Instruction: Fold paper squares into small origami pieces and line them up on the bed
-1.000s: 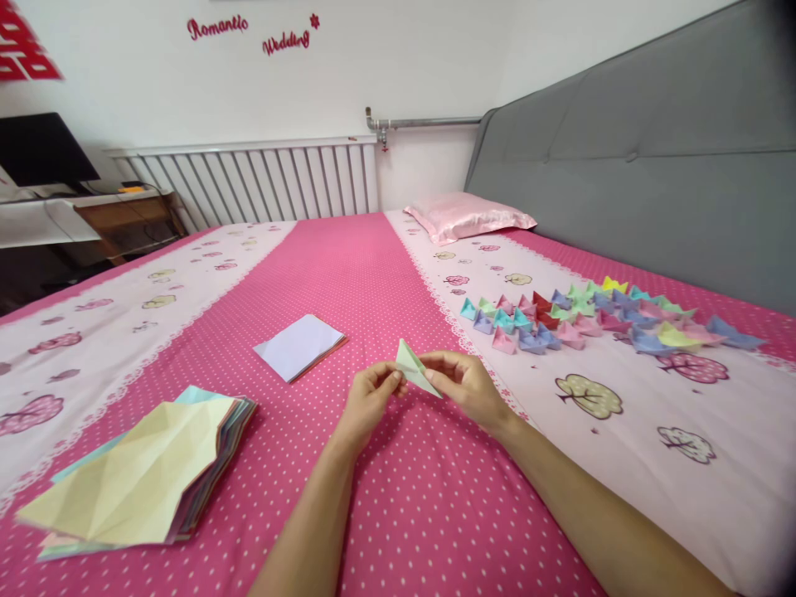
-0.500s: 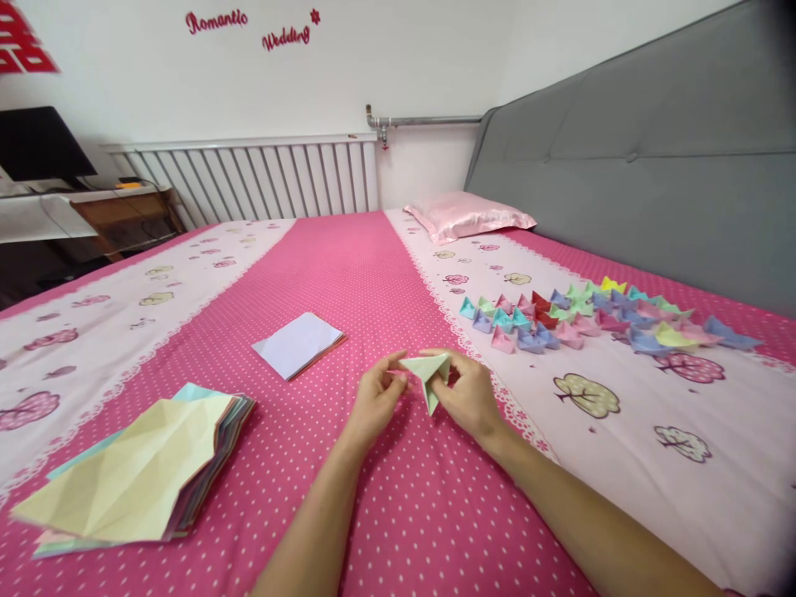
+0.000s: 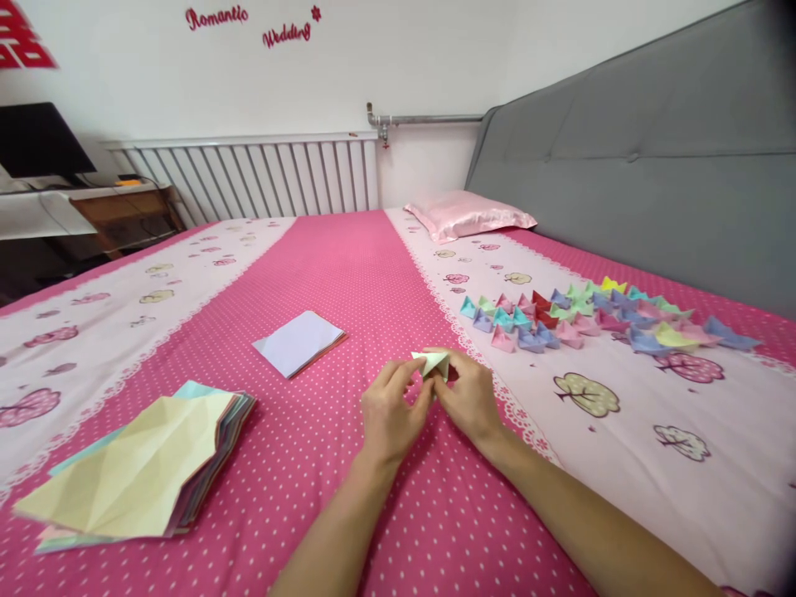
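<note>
A small pale green folded paper (image 3: 434, 363) is held between my two hands, above the pink dotted bedspread (image 3: 348, 274). My left hand (image 3: 393, 408) pinches its left and lower side with thumb and fingers. My right hand (image 3: 468, 394) grips it from the right, its thumb close to the left thumb at the lower edge. The fingers hide part of the paper's underside. Off to the right stand several small folded paper boats (image 3: 581, 325) in many colours, grouped in rows.
A thick stack of creased coloured paper (image 3: 124, 473) lies at the near left. Beyond it is a smaller stack with a lavender sheet (image 3: 298, 344) on top. A pink pillow (image 3: 466, 217) rests by the grey headboard (image 3: 652, 157), and a radiator (image 3: 249, 178) lines the far wall.
My left hand has moved right and closed onto the lower part of the green paper. The paper's downward point no longer shows, and it now looks shorter.
</note>
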`<state>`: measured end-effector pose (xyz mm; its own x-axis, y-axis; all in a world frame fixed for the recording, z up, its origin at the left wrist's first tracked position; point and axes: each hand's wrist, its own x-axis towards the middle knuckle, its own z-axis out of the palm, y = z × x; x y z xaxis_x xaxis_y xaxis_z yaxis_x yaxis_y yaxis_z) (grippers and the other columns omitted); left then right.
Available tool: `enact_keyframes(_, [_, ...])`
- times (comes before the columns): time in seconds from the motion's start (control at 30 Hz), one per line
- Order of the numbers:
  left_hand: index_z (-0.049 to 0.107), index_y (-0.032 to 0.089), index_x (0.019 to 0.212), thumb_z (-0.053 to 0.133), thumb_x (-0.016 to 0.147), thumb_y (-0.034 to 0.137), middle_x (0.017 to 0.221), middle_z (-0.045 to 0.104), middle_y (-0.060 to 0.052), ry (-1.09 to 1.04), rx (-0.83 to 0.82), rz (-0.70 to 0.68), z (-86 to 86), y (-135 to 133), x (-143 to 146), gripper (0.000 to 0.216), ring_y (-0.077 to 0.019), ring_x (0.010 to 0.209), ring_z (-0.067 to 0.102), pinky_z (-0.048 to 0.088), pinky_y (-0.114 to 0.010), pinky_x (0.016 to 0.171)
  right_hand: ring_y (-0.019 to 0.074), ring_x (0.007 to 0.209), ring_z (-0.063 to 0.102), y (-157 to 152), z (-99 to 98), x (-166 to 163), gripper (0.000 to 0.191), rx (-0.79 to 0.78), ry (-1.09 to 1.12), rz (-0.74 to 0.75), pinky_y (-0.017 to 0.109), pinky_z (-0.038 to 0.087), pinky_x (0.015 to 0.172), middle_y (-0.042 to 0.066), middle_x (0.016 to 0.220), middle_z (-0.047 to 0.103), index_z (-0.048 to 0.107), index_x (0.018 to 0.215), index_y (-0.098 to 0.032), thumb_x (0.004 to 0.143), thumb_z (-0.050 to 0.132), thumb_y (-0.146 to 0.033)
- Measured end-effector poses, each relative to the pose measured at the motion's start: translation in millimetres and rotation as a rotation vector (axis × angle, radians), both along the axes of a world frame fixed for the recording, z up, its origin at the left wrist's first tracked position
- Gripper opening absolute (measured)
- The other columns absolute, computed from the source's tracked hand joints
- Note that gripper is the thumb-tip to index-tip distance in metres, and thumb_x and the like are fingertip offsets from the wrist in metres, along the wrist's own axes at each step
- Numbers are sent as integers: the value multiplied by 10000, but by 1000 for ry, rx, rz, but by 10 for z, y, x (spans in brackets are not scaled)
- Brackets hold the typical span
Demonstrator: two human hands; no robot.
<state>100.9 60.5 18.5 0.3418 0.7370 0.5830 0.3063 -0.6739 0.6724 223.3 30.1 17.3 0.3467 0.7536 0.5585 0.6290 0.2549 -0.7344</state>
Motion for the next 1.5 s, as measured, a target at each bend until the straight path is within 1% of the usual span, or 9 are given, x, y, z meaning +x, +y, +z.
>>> enact_keyframes(0.23, [612,239,1076,498,764,169,957,654,-51,-40,-104,29,-29,-14,18,340,-147,722,597,465,-246,647,187,850,610,-20,-10,-45,349,101,3,87,328,510,768,48,983,642,619,1050,-246,746,506,-116])
enact_keyframes(0.37, [601,240,1112,425,760,98,780,681,-26,-7,-210,57,-33,1,8,418,-152,648,598,438,-255,634,183,989,569,-16,-6,-47,430,132,-27,124,353,475,875,39,1078,610,600,1093,-265,751,454,-49])
enact_keyframes(0.47, [543,232,1188,372,781,97,684,660,-20,77,-256,67,-20,22,-7,462,-156,586,587,410,-253,590,172,1074,526,-6,3,-37,487,127,-62,172,365,426,949,24,1135,587,581,1125,-283,750,420,-17])
enact_keyframes(0.6, [411,208,1299,341,812,132,782,668,-54,128,-272,47,-14,45,-18,497,-182,643,595,408,-275,609,171,1051,545,7,-15,-28,461,103,-63,204,348,444,928,29,1116,603,587,1121,-269,753,434,-37])
enact_keyframes(0.8, [316,159,1349,368,842,219,1133,579,-154,188,-153,103,-81,65,-12,513,-265,962,567,434,-383,777,181,870,624,-6,-26,-58,331,25,-43,159,320,488,800,43,969,676,657,1003,-230,773,454,-105])
enact_keyframes(0.97, [297,167,1339,443,826,198,1320,417,-172,141,143,251,-80,64,1,534,-262,1101,501,499,-370,767,133,491,537,-39,17,-98,261,-102,-86,37,238,391,507,12,575,623,670,707,-179,823,442,-228])
enact_keyframes(1.17, [558,180,1010,537,798,187,1155,497,-130,-3,494,284,2,30,11,212,-190,1001,554,543,-263,672,99,415,438,-44,14,-107,335,-245,57,13,211,284,429,-16,462,517,593,577,-150,819,463,-342])
enact_keyframes(1.27, [609,187,867,554,790,188,1054,541,-96,34,514,301,-9,34,5,94,-154,882,592,537,-240,654,102,432,456,-42,6,-105,316,-227,78,17,208,296,436,-10,486,542,603,601,-147,817,469,-335])
enact_keyframes(1.5, [662,183,911,584,772,230,1018,605,-102,2,420,355,-84,66,-11,167,-155,815,618,538,-255,632,158,547,594,-55,15,-118,226,-109,100,31,241,433,512,34,669,676,683,766,-165,810,502,-294])
